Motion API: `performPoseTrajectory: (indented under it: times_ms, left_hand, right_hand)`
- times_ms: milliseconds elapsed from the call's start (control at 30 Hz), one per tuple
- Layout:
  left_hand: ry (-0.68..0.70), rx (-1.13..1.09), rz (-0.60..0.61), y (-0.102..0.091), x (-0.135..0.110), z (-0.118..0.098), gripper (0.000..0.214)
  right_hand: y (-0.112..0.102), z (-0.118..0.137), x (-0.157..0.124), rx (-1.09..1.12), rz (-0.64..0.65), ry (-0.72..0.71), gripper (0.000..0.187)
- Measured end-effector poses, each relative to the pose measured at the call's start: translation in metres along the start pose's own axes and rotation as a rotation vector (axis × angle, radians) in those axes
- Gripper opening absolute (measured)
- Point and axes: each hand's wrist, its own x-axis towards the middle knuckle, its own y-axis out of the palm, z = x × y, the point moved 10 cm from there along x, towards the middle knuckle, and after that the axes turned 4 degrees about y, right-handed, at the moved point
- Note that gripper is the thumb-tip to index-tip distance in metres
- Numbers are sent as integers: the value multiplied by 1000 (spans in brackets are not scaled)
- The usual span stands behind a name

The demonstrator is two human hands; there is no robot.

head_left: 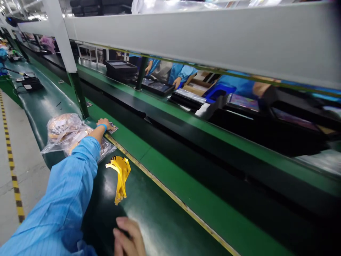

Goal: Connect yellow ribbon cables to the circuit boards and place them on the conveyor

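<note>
My left hand, with a blue band at the wrist, reaches out to the bench's raised green strip, just past the clear plastic bags. A small dark patterned packet lies right beside it. The fingers are small and partly hidden, so whether they grip anything cannot be told. Low in the view, my right hand is over the bench with bent fingers apart and nothing visible in them. Between the two hands, a bundle of yellow ribbon-like strips with dark ends rests on the dark green bench top.
A green-and-white post rises behind the bags. A long white beam crosses overhead. Beyond the dark conveyor channel, co-workers in blue sleeves handle black trays. A black device stands farther along the bench.
</note>
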Motion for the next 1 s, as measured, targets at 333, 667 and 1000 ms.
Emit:
performPoseTrajectory:
  times_ms: [333, 667, 1000]
  left_hand:
    - [223, -661, -190, -16, -60, -32, 12]
    - [140, -1790, -165, 11, -171, -44, 27]
    - [186, -1822, -67, 16, -210, -71, 51]
  right_hand:
    - [58, -181, 117, -319, 509, 487, 31]
    - [94, -201, 131, -650, 725, 573, 6]
    - [98, -197, 132, -546, 669, 556, 6]
